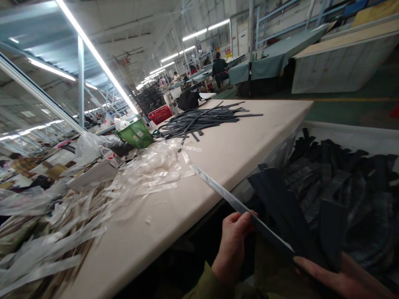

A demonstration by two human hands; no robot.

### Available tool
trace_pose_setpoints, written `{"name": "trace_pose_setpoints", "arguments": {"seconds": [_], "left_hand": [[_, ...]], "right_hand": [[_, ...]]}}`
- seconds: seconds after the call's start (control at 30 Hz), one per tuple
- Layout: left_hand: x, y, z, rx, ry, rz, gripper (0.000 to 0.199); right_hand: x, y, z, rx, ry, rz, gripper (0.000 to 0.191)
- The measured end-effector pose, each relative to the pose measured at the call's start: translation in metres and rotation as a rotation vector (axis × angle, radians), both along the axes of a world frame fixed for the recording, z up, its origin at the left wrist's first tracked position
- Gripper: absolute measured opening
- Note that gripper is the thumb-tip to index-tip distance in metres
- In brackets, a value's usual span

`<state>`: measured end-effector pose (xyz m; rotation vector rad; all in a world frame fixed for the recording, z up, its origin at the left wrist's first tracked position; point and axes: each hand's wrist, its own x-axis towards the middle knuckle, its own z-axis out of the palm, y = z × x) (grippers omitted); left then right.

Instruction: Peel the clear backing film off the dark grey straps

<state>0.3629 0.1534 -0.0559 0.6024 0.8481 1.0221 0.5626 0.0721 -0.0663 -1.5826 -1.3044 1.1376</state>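
A long dark fabric strip [229, 198] with a pale, shiny film along its face slants from the table edge down to my hands. My left hand [232, 245] is closed, pinching it midway between thumb and fingers. Lower right, my right hand [335, 276] grips its near end with the thumb on top; part of that hand is in shadow. Wider dark strips [280, 207] hang just beyond my hands. The strip's far end lies close to a heap of translucent film strips [156, 164] on the table.
The pale table [249, 141] carries a pile of dark strips [202, 120] and a green basket [135, 133]. Brown strips [84, 220] and plastic lie at left. A white bin [358, 139] of dark strips stands at right. A person [219, 68] sits farther back.
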Motion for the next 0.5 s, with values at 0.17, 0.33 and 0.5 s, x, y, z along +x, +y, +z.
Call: {"name": "trace_pose_setpoints", "arguments": {"seconds": [0.17,0.33,0.5], "left_hand": [[0.012,-0.013,-0.005,-0.015,-0.037,-0.119,0.037],[-0.011,0.01,0.009,0.021,0.031,0.026,0.034],[-0.003,0.004,0.005,0.012,0.065,-0.043,0.038]], "right_hand": [[-0.022,0.023,0.036,-0.013,0.075,0.12,0.042],[-0.01,0.009,0.042,-0.065,0.024,0.183,0.03],[-0.016,0.011,0.04,-0.07,0.04,0.147,0.032]]}}
